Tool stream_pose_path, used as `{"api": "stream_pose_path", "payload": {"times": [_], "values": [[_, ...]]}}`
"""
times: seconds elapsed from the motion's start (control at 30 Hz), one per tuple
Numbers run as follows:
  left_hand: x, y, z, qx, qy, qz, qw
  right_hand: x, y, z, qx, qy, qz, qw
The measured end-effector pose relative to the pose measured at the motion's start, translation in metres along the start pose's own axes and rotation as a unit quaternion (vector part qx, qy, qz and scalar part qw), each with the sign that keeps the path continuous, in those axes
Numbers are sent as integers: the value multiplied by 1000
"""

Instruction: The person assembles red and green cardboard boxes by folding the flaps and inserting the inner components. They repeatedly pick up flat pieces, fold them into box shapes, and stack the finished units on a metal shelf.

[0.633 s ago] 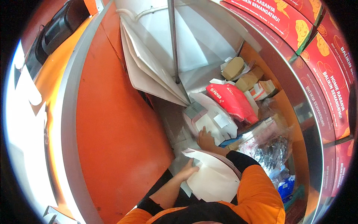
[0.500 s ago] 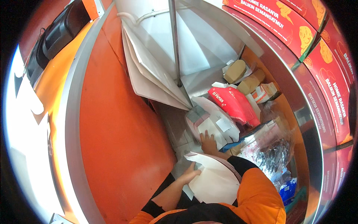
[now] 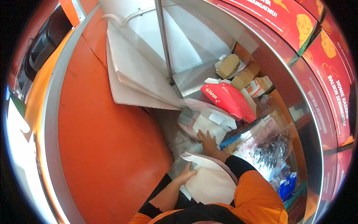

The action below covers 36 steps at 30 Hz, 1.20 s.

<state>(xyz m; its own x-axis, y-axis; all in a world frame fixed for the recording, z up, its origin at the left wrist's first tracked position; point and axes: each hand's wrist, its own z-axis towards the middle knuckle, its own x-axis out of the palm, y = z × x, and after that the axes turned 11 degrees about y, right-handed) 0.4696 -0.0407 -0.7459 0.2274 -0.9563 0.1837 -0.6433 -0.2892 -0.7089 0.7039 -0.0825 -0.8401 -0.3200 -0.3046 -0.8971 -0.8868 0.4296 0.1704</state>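
Observation:
My left hand (image 3: 186,174) is closed on the edge of a stack of white cardboard sheets (image 3: 210,181), which rests against my lap. My right hand (image 3: 209,143) reaches farther forward and lies with its fingers spread on a second white cardboard stack (image 3: 206,127). That stack has a greyish, layered end and stands partly wrapped in clear plastic. Just beyond it lies a red printed paper packet (image 3: 229,100). The underside of my right palm is hidden.
Large white boards (image 3: 138,80) lean beside a metal pole (image 3: 164,41). An orange panel (image 3: 112,149) runs along my left. Brown cartons (image 3: 228,66), clear plastic bags (image 3: 268,151) and a blue pack (image 3: 288,186) fill the right side. Red printed boxes (image 3: 317,63) are stacked behind a metal rim.
The whole view has shifted a little, so the surroundings sit farther left. Both hands keep nearly the same places on the two white stacks.

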Motion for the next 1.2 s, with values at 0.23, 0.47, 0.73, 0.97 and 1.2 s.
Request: {"api": "stream_pose_path", "payload": {"times": [0.23, 0.47, 0.73, 0.97, 1.2], "values": [[0, -2, -1, 5, -13, -6, 1000, -13, -9, 8, 67, -70, 33, 995], [-3, -6, -3, 2, -19, 27, 999, 11, -10, 10, 104, -87, 54, 989], [0, 4, 3, -5, -37, 32, 999, 2, 0, 0, 70, -125, -71, 987], [-1, -8, 1, -16, -8, 28, 999, 14, 4, 15, -31, -72, 4, 997], [-5, 12, 11, 60, 10, -81, 995, 10, 15, 23, -53, 11, 53, 997]]}}
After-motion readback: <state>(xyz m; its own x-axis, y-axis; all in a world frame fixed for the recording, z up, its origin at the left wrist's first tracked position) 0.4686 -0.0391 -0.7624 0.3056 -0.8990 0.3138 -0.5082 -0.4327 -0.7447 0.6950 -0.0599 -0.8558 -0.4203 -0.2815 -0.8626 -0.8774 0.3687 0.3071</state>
